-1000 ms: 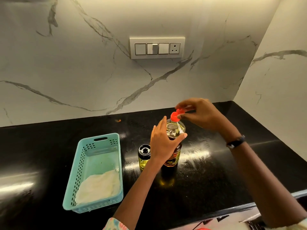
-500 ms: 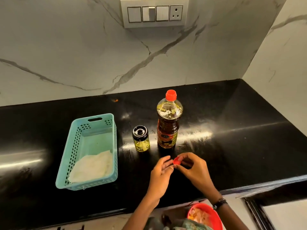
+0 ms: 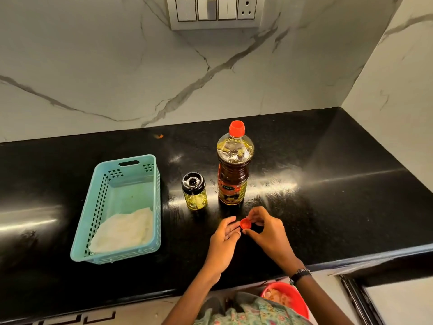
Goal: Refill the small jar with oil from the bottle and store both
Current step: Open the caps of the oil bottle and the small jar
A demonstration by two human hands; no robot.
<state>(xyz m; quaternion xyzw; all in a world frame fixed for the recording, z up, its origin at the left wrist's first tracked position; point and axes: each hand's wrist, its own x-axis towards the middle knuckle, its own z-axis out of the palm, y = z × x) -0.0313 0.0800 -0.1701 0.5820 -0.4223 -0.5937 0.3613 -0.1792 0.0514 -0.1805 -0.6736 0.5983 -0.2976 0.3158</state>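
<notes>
An oil bottle (image 3: 233,174) with dark oil and a red top (image 3: 237,128) stands upright on the black counter (image 3: 328,184). Left of it stands the small jar (image 3: 194,190), holding yellow oil under a black lid. In front of the bottle, my right hand (image 3: 267,233) pinches a small red cap (image 3: 245,224) between thumb and fingers. My left hand (image 3: 223,240) is beside it, fingers apart, fingertips touching or nearly touching the cap. Both hands hover low over the counter, apart from bottle and jar.
A teal plastic basket (image 3: 98,207) with a white cloth (image 3: 124,231) inside lies at the left. A switch panel (image 3: 214,10) is on the marble wall. A red bucket (image 3: 288,299) sits below the counter's front edge.
One second ago my left hand held the bottle while my right hand worked at its red top. Both hands have since come back toward me with a small red cap; the bottle stands free.
</notes>
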